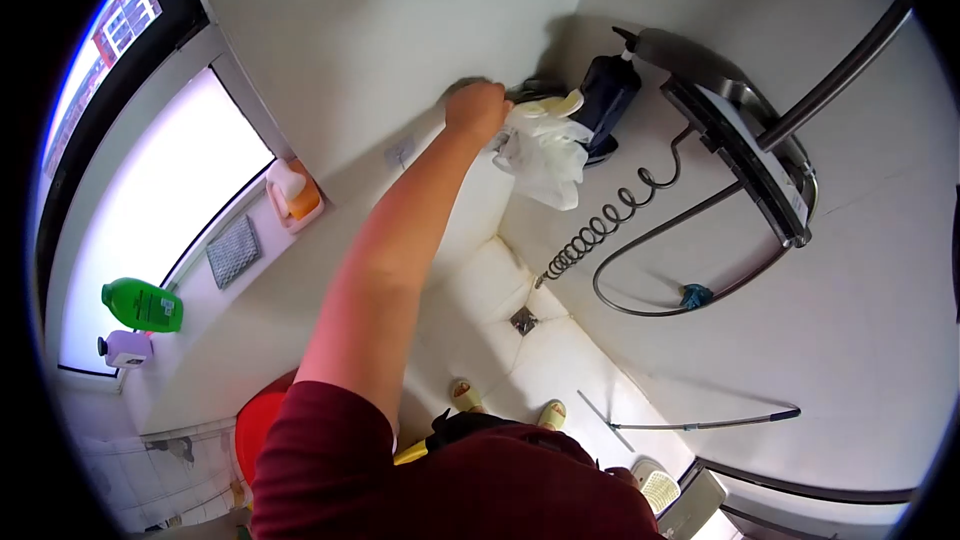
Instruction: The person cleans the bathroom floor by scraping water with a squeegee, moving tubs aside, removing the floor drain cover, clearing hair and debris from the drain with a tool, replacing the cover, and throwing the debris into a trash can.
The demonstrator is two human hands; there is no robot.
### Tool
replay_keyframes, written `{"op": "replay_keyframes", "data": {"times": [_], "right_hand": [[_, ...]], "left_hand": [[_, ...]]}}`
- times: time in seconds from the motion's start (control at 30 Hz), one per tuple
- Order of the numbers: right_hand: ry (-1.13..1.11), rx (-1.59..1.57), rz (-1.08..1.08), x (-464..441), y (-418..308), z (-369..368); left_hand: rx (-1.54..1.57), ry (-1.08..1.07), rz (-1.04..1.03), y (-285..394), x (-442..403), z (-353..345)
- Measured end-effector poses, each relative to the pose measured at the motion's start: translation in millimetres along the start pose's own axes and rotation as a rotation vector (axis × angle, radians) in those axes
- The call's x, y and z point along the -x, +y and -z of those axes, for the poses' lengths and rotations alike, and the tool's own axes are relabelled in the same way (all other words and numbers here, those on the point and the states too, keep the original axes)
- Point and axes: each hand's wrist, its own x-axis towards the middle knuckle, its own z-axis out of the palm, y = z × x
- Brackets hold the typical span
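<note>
My left hand [478, 108] reaches up to the pale wall, its fingers closed beside a white plastic bag [545, 155]. What the fingers hold is hidden. Pale yellow material [553, 106] shows at the bag's top. Just right of the bag, a dark blue pump bottle [608, 90] stands near the corner. Low in the view, at the edge of my dark red shirt, a small part of my right hand [626, 478] shows next to a pale perforated item [659, 490]; its fingers are not clear.
A coiled hose [600, 225] and shower fittings [740, 155] are on the right wall. The left windowsill holds a green bottle [143, 305], a purple bottle [126, 349], a grey cloth [234, 252] and an orange-and-white bottle [291, 190]. A long-handled tool [690, 426] leans low right.
</note>
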Motion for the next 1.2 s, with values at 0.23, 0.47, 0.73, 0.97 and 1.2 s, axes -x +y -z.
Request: {"op": "replay_keyframes", "data": {"times": [0.23, 0.47, 0.73, 0.97, 1.2], "right_hand": [[0.077, -0.135, -0.027, 8.2, 74.9, -48.9], [0.069, -0.047, 0.149, -3.9, 9.0, 7.3], [-0.159, 0.06, 0.357, -52.4, -203.1, 67.2], [-0.753, -1.07, 0.089, -77.1, -288.3, -34.1], [-0.653, -1.038, -0.318, -248.4, -170.4, -164.1]], "left_hand": [[0.058, 0.096, 0.075, 4.4, -4.7, 20.7], [0.583, 0.162, 0.22, -22.7, 32.5, 47.6], [1.031, 0.35, 0.389, 23.4, 254.1, 65.2], [0.686, -0.179, 0.372, 117.6, 466.8, -22.0], [0.837, -0.723, 0.391, 126.7, 519.6, -183.7]]}}
